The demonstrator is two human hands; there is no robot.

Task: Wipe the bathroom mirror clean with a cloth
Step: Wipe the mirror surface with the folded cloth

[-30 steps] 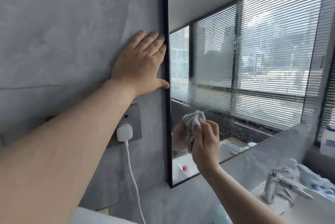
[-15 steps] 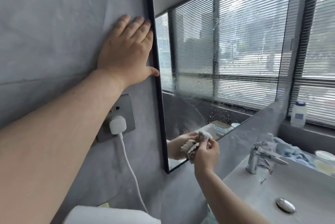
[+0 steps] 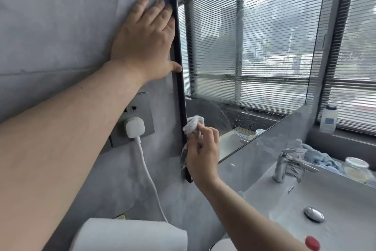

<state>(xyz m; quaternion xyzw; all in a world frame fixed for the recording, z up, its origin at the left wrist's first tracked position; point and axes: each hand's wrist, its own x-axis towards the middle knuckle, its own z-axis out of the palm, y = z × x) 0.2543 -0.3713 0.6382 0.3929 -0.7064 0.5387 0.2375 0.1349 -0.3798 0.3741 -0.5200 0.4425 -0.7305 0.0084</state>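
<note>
Currently wiping mirror point(image 3: 254, 51) lower-left corner: right hand point(image 3: 201, 155) fingers pinch cloth point(image 3: 192, 125); left hand point(image 3: 145, 41) flat, fingers straight, on wall point(image 3: 50, 27). Next: probably sweep across droplets.

Sink top point(image 3: 335, 200), tap point(image 3: 284, 164), blue towel point(image 3: 319, 159), jar point(image 3: 357, 169)

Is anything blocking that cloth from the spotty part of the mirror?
Nothing visible does. The right hand holds the cloth at the lower left edge of the mirror, with bare glass between it and the droplets. The left hand rests on the wall.
</note>
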